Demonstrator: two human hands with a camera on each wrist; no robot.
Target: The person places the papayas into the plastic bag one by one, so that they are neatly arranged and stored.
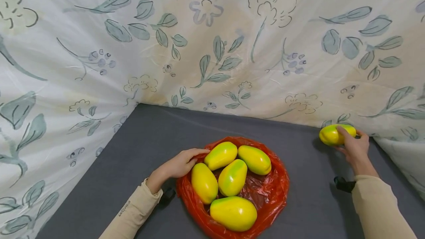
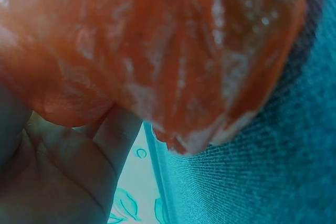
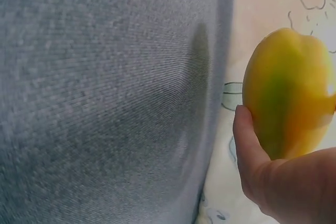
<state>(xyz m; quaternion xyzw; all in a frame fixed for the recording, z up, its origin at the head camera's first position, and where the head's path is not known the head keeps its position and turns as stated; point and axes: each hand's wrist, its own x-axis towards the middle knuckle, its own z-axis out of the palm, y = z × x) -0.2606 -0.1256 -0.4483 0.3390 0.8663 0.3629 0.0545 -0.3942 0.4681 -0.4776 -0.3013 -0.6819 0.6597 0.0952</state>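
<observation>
A red plastic bag (image 1: 282, 198) lies wide on the dark grey surface, its rim rolled outward. Inside are several yellow papayas with green streaks, among them a front papaya (image 1: 233, 214) and a back-right papaya (image 1: 255, 160). At the bag's left rim, my left hand (image 1: 180, 163) holds the plastic; in the left wrist view its fingers go out of sight behind the red film (image 2: 157, 51). Far to the right, my right hand (image 1: 356, 148) grips another papaya (image 1: 328, 135) above the surface, thumb and fingers around it. The right wrist view shows this papaya (image 3: 286, 93) close up.
A floral sheet (image 1: 219, 54) rises like a wall behind the grey surface (image 1: 159, 128) and along its left side. More pale cloth (image 1: 403, 158) hangs at the right edge. Dark wrist-camera mounts sit beneath both sleeves.
</observation>
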